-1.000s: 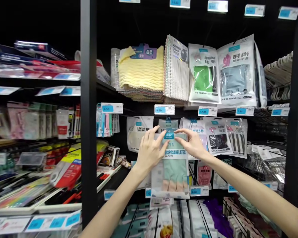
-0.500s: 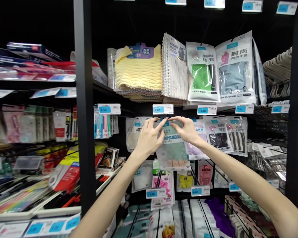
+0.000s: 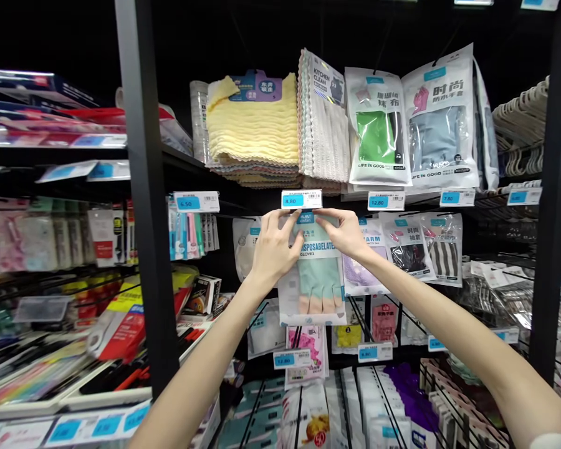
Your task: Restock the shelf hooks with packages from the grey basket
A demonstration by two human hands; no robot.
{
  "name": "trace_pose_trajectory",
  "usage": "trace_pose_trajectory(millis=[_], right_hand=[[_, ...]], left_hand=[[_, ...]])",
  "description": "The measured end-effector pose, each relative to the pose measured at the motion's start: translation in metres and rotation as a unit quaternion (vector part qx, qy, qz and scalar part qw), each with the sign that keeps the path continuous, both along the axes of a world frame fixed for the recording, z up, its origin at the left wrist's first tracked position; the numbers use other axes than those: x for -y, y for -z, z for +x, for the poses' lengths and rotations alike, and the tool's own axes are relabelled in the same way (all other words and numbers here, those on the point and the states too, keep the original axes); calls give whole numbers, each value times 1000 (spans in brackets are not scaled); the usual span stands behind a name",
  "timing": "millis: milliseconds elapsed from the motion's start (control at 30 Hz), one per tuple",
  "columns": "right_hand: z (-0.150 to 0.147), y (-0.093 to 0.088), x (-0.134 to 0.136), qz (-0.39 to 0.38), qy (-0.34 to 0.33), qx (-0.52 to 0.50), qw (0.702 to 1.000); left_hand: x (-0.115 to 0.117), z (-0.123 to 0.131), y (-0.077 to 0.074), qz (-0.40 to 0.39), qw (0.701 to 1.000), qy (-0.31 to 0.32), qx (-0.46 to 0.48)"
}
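The person holds a glove pack (image 3: 314, 274) up in front of the hanging rows of a shop shelf. The pack is upright, with its long axis vertical. Its blue header sits just under a price tag (image 3: 302, 199) that reads 8.80, and the header nearly touches the tag.

The left hand (image 3: 271, 249) pinches the upper left edge of the pack between thumb and forefinger, with the other fingers curled behind. The right hand (image 3: 343, 234) pinches the upper right corner in the same way. So the pack lies between the two hands. Both hands touch it near the top and neither is nearer than the other. The lower part hangs free below them.

The white band on the pack reads "DISPOSABELATEX GLOVES", and a mint-green glove with pink fingertips shows through the window. The small print on the header is not readable.

Just right of the pack hangs a purple pack (image 3: 367, 262) with the letters "ARM" visible. On the row above there are yellow cloths (image 3: 255, 128), a cloth bundle (image 3: 325, 118) marked "KITCHEN CLEAN", and a green cloth pack (image 3: 378, 128) marked "LIFE IS GOOD". A grey glove pack (image 3: 440, 121) beside it has large Chinese characters.

Other tags read 6.50 (image 3: 196, 202) and 12.80 (image 3: 386, 200). A black post (image 3: 144, 187) stands well to the left of the hands.
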State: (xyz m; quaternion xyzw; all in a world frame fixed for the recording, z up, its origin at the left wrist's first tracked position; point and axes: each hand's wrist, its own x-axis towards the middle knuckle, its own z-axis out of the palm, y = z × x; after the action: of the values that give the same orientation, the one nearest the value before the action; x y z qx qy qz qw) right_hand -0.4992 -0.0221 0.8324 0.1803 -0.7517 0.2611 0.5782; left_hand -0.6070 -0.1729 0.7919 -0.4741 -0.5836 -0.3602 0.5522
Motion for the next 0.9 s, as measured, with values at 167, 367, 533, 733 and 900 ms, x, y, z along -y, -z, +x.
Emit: trace_pose_trajectory(millis=[167, 367, 533, 733, 900], right_hand=[[-6, 1, -6, -12, 1, 30, 999], [-18, 5, -20, -49, 22, 78, 995], [-17, 11, -26, -39, 6, 104, 994], [35, 32, -20, 0, 152, 169, 974], [118, 68, -3, 198, 251, 162, 934]], left_hand=[[-1, -3, 2, -9, 1000, 6, 18], [-15, -19, 2, 2, 995, 67, 74], [-31, -51, 9, 21, 948, 180, 262], [-32, -68, 12, -13, 920, 214, 329], [-45, -79, 2, -7, 956, 140, 256]])
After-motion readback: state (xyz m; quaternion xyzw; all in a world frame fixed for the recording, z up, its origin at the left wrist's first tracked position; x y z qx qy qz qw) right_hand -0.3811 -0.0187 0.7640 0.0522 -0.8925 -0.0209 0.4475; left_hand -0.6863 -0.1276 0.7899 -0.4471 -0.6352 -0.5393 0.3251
